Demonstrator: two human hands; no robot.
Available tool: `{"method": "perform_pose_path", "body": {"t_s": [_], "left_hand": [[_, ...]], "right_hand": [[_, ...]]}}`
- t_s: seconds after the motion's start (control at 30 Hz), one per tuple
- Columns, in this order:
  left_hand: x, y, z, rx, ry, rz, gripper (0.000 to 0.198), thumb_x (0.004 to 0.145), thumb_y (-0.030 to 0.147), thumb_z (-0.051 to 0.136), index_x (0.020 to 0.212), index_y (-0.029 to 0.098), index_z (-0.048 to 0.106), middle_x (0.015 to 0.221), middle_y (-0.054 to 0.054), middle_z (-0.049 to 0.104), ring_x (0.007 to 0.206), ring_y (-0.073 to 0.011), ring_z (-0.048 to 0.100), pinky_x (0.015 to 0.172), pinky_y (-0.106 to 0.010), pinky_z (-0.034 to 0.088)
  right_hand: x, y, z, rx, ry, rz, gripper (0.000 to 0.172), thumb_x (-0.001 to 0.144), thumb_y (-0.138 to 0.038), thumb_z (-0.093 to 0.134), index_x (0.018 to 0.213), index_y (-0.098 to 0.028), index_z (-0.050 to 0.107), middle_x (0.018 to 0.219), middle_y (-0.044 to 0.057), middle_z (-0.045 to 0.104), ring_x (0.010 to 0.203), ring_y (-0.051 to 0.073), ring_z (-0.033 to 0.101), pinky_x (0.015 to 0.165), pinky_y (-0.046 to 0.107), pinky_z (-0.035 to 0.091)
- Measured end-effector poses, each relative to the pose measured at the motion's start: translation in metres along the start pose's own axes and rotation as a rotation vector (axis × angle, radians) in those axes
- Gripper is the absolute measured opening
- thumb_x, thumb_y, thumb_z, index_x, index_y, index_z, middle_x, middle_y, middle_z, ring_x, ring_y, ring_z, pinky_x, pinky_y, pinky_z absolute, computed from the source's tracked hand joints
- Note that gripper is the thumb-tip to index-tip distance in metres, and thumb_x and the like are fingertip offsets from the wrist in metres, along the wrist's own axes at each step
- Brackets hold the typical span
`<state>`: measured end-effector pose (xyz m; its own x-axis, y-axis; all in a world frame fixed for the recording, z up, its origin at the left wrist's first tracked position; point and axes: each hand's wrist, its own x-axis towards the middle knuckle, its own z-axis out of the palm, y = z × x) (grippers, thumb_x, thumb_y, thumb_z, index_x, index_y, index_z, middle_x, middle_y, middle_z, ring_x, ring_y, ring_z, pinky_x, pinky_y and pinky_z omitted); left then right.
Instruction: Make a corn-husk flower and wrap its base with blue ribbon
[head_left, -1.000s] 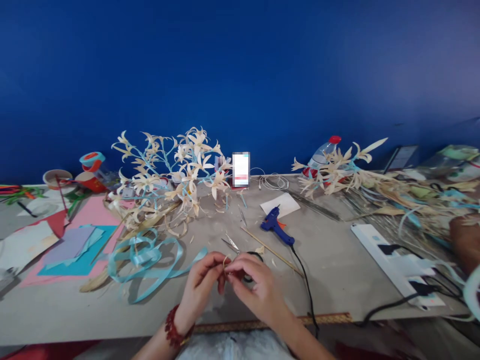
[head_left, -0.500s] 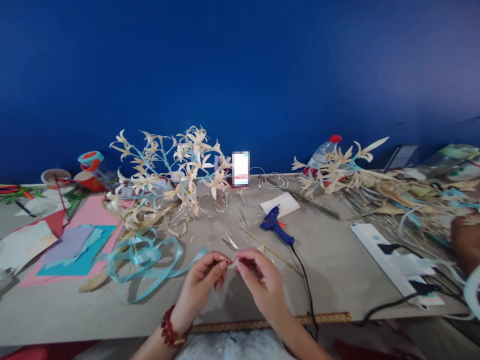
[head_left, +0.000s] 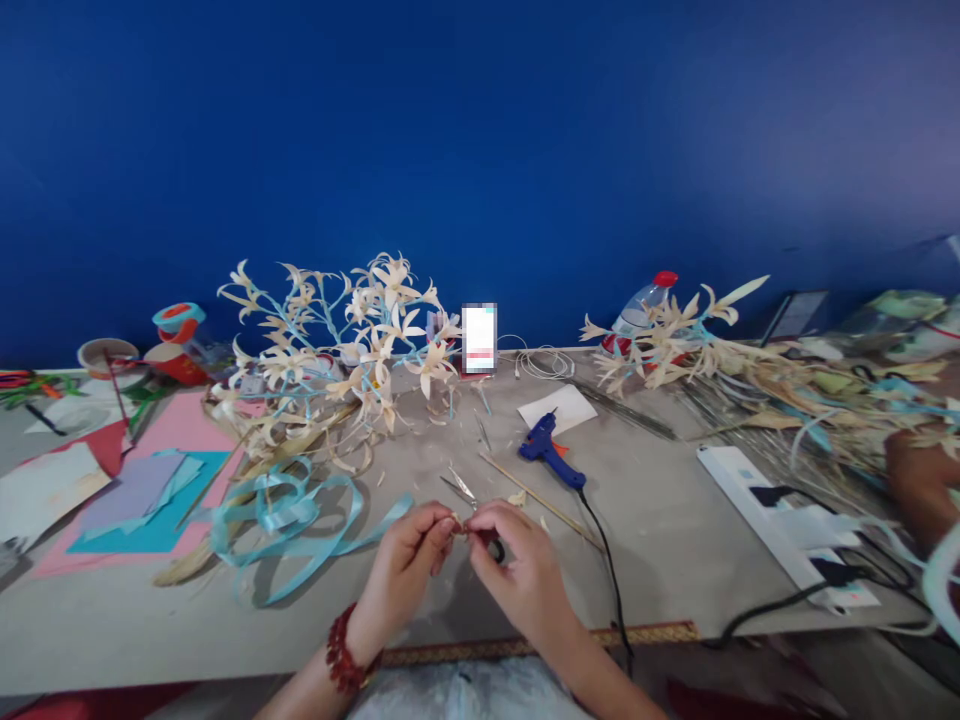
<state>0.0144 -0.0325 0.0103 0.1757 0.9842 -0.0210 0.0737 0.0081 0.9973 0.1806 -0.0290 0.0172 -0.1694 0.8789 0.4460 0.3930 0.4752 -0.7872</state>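
Note:
Fingertips of my left hand (head_left: 415,545) and my right hand (head_left: 517,555) meet over the front of the table, both closed in a pinch. Between them is a small pale piece (head_left: 460,524), mostly hidden by the fingers; it looks like a strip of dried husk. Scissors (head_left: 465,488) lie just beyond, blades pointing away, their handles partly covered by my right hand. A thin stick (head_left: 540,498) and a pale scrap (head_left: 517,497) lie to the right. Farther right rests a blue glue gun (head_left: 551,455) beside a white paper (head_left: 562,408).
Light blue ribbon (head_left: 289,540) curls left of my hands, near coloured paper sheets (head_left: 135,535). Husk flowers on blue stems (head_left: 367,340) stand behind. A power strip (head_left: 750,520) with cables lies right. Another person's hand (head_left: 919,480) is at the right edge among stems.
My fingertips have come closer together around the small pale piece, and my right hand has shifted slightly. The pale scrap by the stick now shows more. The other person's hand moved slightly left.

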Motion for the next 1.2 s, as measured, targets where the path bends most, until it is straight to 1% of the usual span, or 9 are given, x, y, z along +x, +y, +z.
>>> {"method": "perform_pose_path", "body": {"t_s": [0.1,0.37,0.47,0.6,0.73,0.9,1.0,1.1,1.2], "left_hand": [[0.001,-0.001,0.001,0.011,-0.001,-0.029,0.033,0.094,0.044,0.050,0.078,0.016,0.059,0.060,0.004,0.042,0.054,-0.0100,0.036,0.051,-0.022,0.029],[0.003,-0.001,-0.001,-0.126,-0.125,-0.131,0.036,0.092,0.050,0.050,0.077,0.017,0.055,0.056,0.007,0.037,0.050,-0.0096,0.032,0.048,-0.022,0.025],[0.003,0.002,0.001,-0.006,-0.097,-0.108,0.033,0.092,0.046,0.051,0.075,0.017,0.055,0.057,0.006,0.037,0.051,-0.0101,0.032,0.048,-0.022,0.024],[0.002,0.008,0.001,0.242,-0.071,0.032,0.028,0.095,0.035,0.047,0.075,0.017,0.057,0.066,0.002,0.050,0.062,-0.0130,0.045,0.058,-0.023,0.033],[0.002,0.009,0.000,0.447,-0.068,0.114,0.025,0.096,0.028,0.044,0.077,0.018,0.057,0.073,-0.001,0.058,0.069,-0.0158,0.052,0.064,-0.025,0.037],[0.003,0.003,0.002,0.497,-0.039,0.113,0.023,0.097,0.024,0.041,0.081,0.019,0.057,0.078,-0.003,0.063,0.073,-0.0182,0.057,0.067,-0.027,0.040],[0.003,0.000,0.004,0.462,-0.046,0.107,0.022,0.096,0.022,0.042,0.081,0.019,0.058,0.078,-0.004,0.064,0.073,-0.0185,0.058,0.068,-0.027,0.041],[0.002,0.000,0.004,0.413,-0.065,0.092,0.022,0.095,0.023,0.044,0.082,0.018,0.060,0.077,-0.003,0.064,0.073,-0.0181,0.058,0.067,-0.026,0.041],[0.001,0.002,0.003,0.355,-0.046,0.074,0.023,0.095,0.029,0.048,0.082,0.018,0.064,0.074,-0.003,0.063,0.070,-0.0171,0.056,0.065,-0.025,0.041]], "right_hand": [[-0.001,0.001,0.001,0.027,-0.017,0.001,0.019,0.082,-0.006,0.053,0.087,-0.021,0.063,0.082,0.003,0.065,0.077,0.018,0.061,0.073,0.029,0.048],[-0.001,0.003,-0.002,0.194,-0.063,0.049,0.016,0.085,-0.010,0.055,0.086,-0.022,0.065,0.082,0.002,0.065,0.075,0.016,0.062,0.068,0.025,0.048],[-0.003,0.005,-0.002,0.161,-0.061,0.062,0.016,0.085,-0.010,0.056,0.091,-0.022,0.063,0.085,0.002,0.067,0.077,0.016,0.064,0.071,0.026,0.049],[-0.004,0.004,-0.004,0.084,-0.079,0.043,0.018,0.088,-0.013,0.057,0.101,-0.023,0.063,0.090,0.003,0.069,0.080,0.018,0.065,0.075,0.028,0.050],[-0.001,-0.001,-0.006,0.011,-0.129,0.006,0.021,0.088,-0.010,0.054,0.099,-0.023,0.066,0.092,0.005,0.070,0.084,0.019,0.065,0.076,0.029,0.051],[-0.001,-0.003,-0.003,-0.043,-0.121,-0.028,0.021,0.089,-0.011,0.055,0.102,-0.023,0.067,0.094,0.006,0.070,0.084,0.020,0.065,0.077,0.031,0.051],[-0.001,-0.001,-0.002,-0.060,-0.103,-0.013,0.015,0.090,-0.014,0.058,0.094,-0.024,0.068,0.090,0.005,0.069,0.081,0.020,0.064,0.074,0.030,0.049],[0.001,0.003,-0.001,0.035,-0.102,0.052,0.011,0.090,-0.016,0.058,0.085,-0.023,0.066,0.086,0.004,0.064,0.080,0.019,0.061,0.072,0.029,0.047],[0.003,0.006,0.001,0.264,-0.068,0.184,0.010,0.092,-0.023,0.056,0.083,-0.022,0.060,0.082,0.001,0.058,0.076,0.016,0.057,0.069,0.027,0.046]]}}
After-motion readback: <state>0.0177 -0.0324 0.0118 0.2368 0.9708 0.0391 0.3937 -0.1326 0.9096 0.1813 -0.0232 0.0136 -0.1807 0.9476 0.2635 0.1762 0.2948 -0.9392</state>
